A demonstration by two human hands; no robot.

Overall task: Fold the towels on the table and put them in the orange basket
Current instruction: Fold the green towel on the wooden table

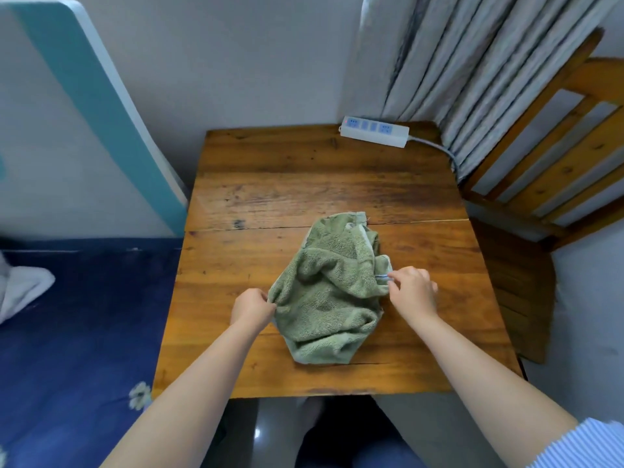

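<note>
**Getting the green towel ready to fold**

The green towel point(332, 292) lies in a crumpled heap on the near half of the wooden table point(304, 170). It looks soft and fluffy, with bumps and wrinkles all over. The left hand point(252, 307) pinches the towel's left edge in a tight grip. The right hand point(412, 293) pinches the right edge, near a small blue loop. This looks like the start: no fold is made yet. Next, the hands should pull apart to spread the towel flat. No orange basket is in view.
</note>
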